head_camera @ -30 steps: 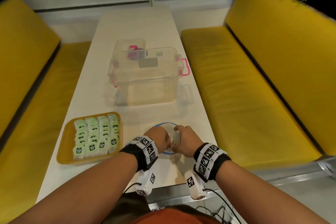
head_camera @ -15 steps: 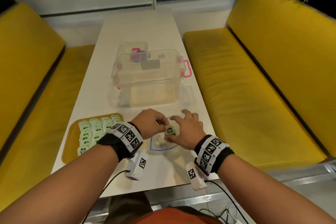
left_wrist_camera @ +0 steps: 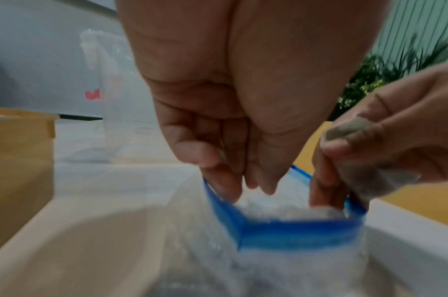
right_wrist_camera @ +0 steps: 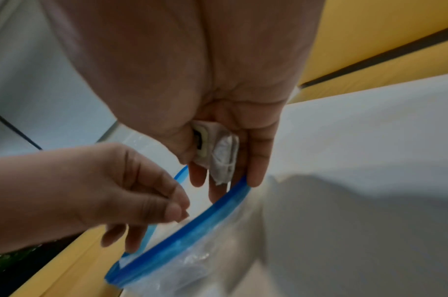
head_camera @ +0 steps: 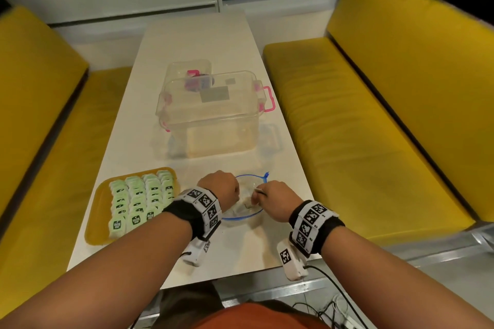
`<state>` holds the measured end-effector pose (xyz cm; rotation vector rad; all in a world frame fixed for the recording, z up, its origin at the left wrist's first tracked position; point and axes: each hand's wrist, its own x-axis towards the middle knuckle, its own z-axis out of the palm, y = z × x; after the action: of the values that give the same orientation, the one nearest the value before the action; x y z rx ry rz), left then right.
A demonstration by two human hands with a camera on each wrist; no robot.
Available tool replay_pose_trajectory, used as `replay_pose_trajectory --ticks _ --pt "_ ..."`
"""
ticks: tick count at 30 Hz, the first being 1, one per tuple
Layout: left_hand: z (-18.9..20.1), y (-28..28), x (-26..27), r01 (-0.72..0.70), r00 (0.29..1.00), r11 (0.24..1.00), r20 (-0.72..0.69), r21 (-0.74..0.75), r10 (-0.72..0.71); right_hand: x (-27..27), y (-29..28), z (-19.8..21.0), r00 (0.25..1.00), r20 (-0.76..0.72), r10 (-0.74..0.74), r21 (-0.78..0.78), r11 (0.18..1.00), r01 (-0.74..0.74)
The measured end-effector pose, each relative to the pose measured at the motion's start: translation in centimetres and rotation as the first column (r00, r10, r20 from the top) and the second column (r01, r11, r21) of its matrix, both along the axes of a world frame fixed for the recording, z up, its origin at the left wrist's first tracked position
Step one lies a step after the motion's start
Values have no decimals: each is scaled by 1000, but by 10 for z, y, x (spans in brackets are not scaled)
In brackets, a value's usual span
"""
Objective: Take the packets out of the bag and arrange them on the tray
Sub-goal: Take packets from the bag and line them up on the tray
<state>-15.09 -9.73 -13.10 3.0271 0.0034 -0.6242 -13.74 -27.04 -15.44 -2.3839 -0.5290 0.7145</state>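
Right hand: fingers extended downward at the far rim of the bag's mouth, with one packet pinched between the thumb and the fingers. The packet is white with a dark mark on its label and hangs just above the bag opening.

Left hand: fingers curled downward, fingertips inside the mouth of the bag. Whether they grasp a packet or the rim cannot be told; the wrist view is blurred at the fingertips.

The bag is clear plastic with a blue zip rim, open, and lies on the white table directly beneath and between both hands. Pale contents show inside it, indistinct.

Left of the left hand, near it on the table, sits the yellow tray. It carries green-and-white packets set in close rows, filling most of its surface.

Beyond the hands, farther along the table, stands a clear storage box with pink latches, and a smaller clear container just behind it. Yellow cushioned benches flank the table on both sides.
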Motion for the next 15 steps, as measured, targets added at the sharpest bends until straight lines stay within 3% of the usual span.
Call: replay_pose_trajectory --ticks 3,8,12,15 --pt "-15 3 -2 -4 999 996 -48 95 8 0 -2 -11 999 1 -39 15 999 39" --pt "-24 -4 3 -9 1000 993 29 118 6 -3 -2 -21 998 11 -65 62 996 65" --pt "-28 -17 8 11 999 998 41 56 -14 -4 -5 -24 998 3 -58 101 993 58" --pt "-28 -20 13 -70 998 996 -11 -58 69 -2 -7 -27 999 -7 -45 126 991 45"
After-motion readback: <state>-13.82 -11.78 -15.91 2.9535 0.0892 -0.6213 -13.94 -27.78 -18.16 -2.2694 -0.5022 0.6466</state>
